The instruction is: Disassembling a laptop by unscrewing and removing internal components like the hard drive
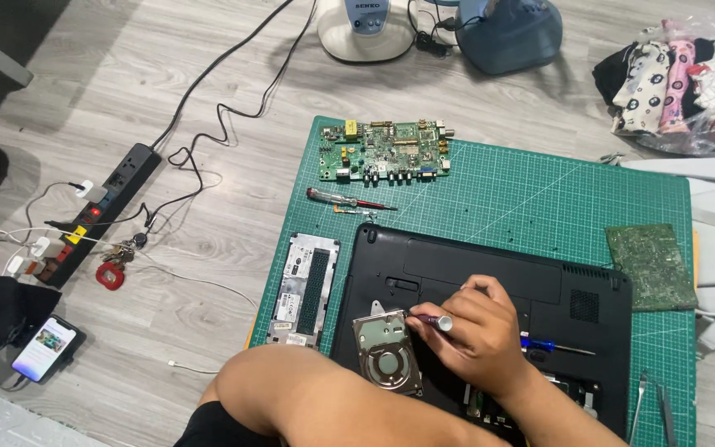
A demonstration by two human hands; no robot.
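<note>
1 hand (473, 331) pinching a metal-tipped screwdriver (434, 319), shiny round-platter hard drive (387, 354), matte black laptop (490, 281)

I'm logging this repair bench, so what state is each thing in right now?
Laptop: upside down on the mat, bay uncovered.
Hard drive: exposed, lying in the laptop's bay.
Right hand: gripping a small screwdriver, tip at the drive.
Left hand: not in view.
Cover panel: off, lying beside the laptop.
Power strip: switch lit, chargers plugged in.
Phone: screen on.
</note>
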